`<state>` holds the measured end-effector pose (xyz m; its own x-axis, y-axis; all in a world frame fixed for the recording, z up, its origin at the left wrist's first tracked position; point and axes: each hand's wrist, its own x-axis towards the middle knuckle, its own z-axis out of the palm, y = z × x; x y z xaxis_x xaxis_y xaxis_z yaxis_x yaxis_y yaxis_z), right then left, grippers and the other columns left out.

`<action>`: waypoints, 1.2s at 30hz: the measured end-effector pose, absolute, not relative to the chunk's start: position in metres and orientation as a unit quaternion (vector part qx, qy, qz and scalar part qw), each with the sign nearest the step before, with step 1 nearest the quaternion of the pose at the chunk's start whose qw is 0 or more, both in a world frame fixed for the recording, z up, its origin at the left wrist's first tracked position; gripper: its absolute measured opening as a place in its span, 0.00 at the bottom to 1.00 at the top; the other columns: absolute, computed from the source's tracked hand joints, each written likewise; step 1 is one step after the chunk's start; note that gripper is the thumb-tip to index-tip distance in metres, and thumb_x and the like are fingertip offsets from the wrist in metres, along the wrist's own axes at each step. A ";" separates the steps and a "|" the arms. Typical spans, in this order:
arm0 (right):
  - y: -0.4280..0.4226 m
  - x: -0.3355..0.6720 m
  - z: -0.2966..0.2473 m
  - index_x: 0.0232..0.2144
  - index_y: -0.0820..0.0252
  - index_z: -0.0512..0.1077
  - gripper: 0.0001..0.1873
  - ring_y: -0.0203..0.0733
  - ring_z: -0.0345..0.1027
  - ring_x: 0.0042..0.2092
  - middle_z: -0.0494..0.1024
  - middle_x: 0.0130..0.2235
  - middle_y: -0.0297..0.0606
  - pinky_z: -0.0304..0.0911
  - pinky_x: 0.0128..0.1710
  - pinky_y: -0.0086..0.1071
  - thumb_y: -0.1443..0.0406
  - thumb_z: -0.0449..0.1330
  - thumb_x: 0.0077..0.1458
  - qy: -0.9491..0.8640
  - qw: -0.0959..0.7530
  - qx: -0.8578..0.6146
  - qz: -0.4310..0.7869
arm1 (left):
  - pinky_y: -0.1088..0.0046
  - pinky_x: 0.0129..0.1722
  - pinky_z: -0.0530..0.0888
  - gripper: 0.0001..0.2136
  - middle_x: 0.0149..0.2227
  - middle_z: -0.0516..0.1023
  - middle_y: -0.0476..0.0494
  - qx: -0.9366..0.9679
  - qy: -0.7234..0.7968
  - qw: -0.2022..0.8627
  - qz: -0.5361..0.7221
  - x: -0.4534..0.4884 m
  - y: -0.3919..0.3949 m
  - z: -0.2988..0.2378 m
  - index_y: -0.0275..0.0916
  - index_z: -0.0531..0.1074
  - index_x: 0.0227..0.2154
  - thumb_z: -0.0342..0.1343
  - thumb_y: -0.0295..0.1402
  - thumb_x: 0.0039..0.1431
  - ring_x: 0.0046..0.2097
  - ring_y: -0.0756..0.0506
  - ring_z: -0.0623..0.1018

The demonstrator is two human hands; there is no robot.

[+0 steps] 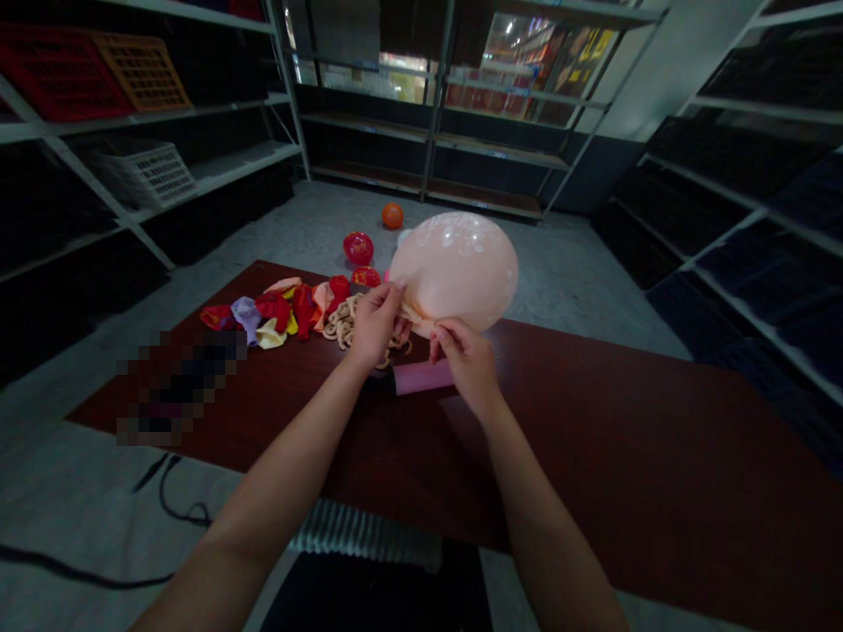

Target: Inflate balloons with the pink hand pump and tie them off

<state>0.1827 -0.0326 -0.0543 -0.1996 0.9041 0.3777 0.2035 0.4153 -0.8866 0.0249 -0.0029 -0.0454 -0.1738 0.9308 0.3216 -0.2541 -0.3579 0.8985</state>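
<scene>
Pinching the peach balloon [461, 268] by its neck, both hands [375, 323] [469, 364] half-cover a pink tube [421, 377] beside limp balloons [277, 312].

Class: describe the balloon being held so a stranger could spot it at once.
Find the dark red table. At its far edge, the left hand and right hand pinch the neck of the peach balloon. Pale and white-spotted, it dwarfs the red balloon and orange balloon on the floor.
</scene>
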 end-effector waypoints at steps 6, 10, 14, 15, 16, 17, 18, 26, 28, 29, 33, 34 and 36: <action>-0.029 0.187 -0.055 0.34 0.55 0.72 0.14 0.33 0.70 0.27 0.73 0.24 0.27 0.64 0.34 0.28 0.56 0.53 0.67 -0.722 0.456 -0.419 0.309 | 0.78 0.10 0.56 0.21 0.15 0.55 0.58 0.380 0.339 0.529 0.679 0.024 0.000 -0.044 0.40 0.64 0.19 0.68 0.46 0.50 0.13 0.57 0.52; -0.030 0.187 -0.055 0.34 0.55 0.73 0.14 0.33 0.70 0.28 0.74 0.25 0.27 0.64 0.35 0.28 0.57 0.53 0.67 -0.737 0.446 -0.418 0.289 | 0.79 0.11 0.53 0.20 0.14 0.54 0.59 0.343 0.316 0.567 0.679 0.022 0.000 -0.040 0.40 0.63 0.18 0.68 0.41 0.51 0.14 0.58 0.48; -0.028 0.188 -0.056 0.35 0.55 0.74 0.13 0.33 0.70 0.28 0.74 0.25 0.27 0.64 0.36 0.28 0.58 0.53 0.67 -0.746 0.442 -0.412 0.279 | 0.77 0.12 0.51 0.20 0.14 0.52 0.58 0.326 0.309 0.585 0.675 0.020 0.000 -0.039 0.40 0.60 0.18 0.64 0.38 0.58 0.14 0.57 0.47; -0.028 0.189 -0.056 0.35 0.54 0.74 0.13 0.33 0.70 0.28 0.74 0.25 0.27 0.64 0.35 0.28 0.58 0.53 0.67 -0.748 0.443 -0.410 0.276 | 0.76 0.12 0.51 0.21 0.13 0.51 0.58 0.325 0.307 0.590 0.672 0.020 0.000 -0.038 0.41 0.59 0.17 0.63 0.38 0.59 0.14 0.56 0.47; -0.027 0.189 -0.056 0.35 0.54 0.74 0.13 0.33 0.70 0.28 0.74 0.25 0.27 0.64 0.35 0.28 0.58 0.53 0.67 -0.749 0.445 -0.407 0.273 | 0.76 0.13 0.52 0.22 0.12 0.49 0.58 0.324 0.304 0.597 0.668 0.020 0.000 -0.038 0.41 0.58 0.16 0.62 0.39 0.60 0.14 0.56 0.48; -0.027 0.190 -0.056 0.35 0.55 0.74 0.13 0.33 0.70 0.28 0.74 0.25 0.27 0.64 0.36 0.28 0.58 0.53 0.67 -0.751 0.446 -0.404 0.271 | 0.77 0.13 0.54 0.24 0.11 0.46 0.58 0.324 0.300 0.604 0.663 0.020 0.000 -0.037 0.41 0.55 0.15 0.61 0.39 0.61 0.14 0.56 0.49; -0.027 0.190 -0.056 0.35 0.55 0.74 0.13 0.33 0.70 0.28 0.74 0.25 0.27 0.64 0.36 0.27 0.58 0.54 0.67 -0.753 0.447 -0.402 0.268 | 0.77 0.14 0.55 0.26 0.11 0.44 0.58 0.324 0.299 0.611 0.658 0.019 0.000 -0.037 0.41 0.52 0.14 0.60 0.40 0.62 0.14 0.55 0.50; -0.026 0.192 -0.055 0.36 0.55 0.76 0.14 0.35 0.71 0.29 0.76 0.26 0.29 0.64 0.36 0.27 0.58 0.53 0.67 -0.757 0.441 -0.408 0.257 | 0.76 0.15 0.59 0.31 0.10 0.40 0.59 0.338 0.330 0.609 0.637 0.017 0.006 -0.043 0.43 0.46 0.15 0.58 0.49 0.62 0.13 0.54 0.51; -0.025 0.194 -0.056 0.36 0.55 0.76 0.14 0.35 0.71 0.29 0.76 0.27 0.29 0.64 0.36 0.27 0.58 0.53 0.67 -0.759 0.442 -0.409 0.245 | 0.76 0.15 0.59 0.30 0.10 0.42 0.59 0.358 0.322 0.587 0.651 0.018 0.005 -0.042 0.43 0.49 0.15 0.60 0.50 0.61 0.13 0.54 0.52; -0.025 0.194 -0.057 0.37 0.55 0.76 0.14 0.35 0.72 0.30 0.77 0.27 0.30 0.64 0.36 0.27 0.58 0.53 0.68 -0.760 0.444 -0.412 0.234 | 0.76 0.15 0.58 0.28 0.11 0.44 0.59 0.371 0.320 0.563 0.666 0.019 0.002 -0.040 0.43 0.52 0.16 0.62 0.51 0.59 0.13 0.54 0.52; -0.029 0.192 -0.063 0.41 0.55 0.76 0.16 0.39 0.75 0.35 0.81 0.33 0.35 0.65 0.39 0.30 0.58 0.50 0.70 -0.774 0.445 -0.425 0.152 | 0.76 0.18 0.64 0.22 0.14 0.62 0.55 0.511 0.344 0.367 0.697 0.025 -0.022 -0.028 0.41 0.63 0.21 0.64 0.49 0.59 0.17 0.52 0.66; -0.030 0.191 -0.064 0.44 0.56 0.75 0.16 0.40 0.76 0.37 0.82 0.37 0.38 0.66 0.41 0.31 0.59 0.49 0.70 -0.784 0.435 -0.425 0.126 | 0.76 0.21 0.66 0.19 0.18 0.68 0.52 0.549 0.355 0.288 0.700 0.027 -0.029 -0.026 0.40 0.65 0.22 0.62 0.45 0.62 0.20 0.51 0.69; -0.032 0.187 -0.067 0.49 0.59 0.74 0.17 0.44 0.76 0.42 0.83 0.43 0.44 0.66 0.44 0.34 0.61 0.48 0.70 -0.807 0.406 -0.422 0.074 | 0.75 0.26 0.69 0.14 0.22 0.73 0.50 0.590 0.361 0.096 0.716 0.031 -0.039 -0.024 0.39 0.67 0.24 0.61 0.36 0.65 0.24 0.51 0.73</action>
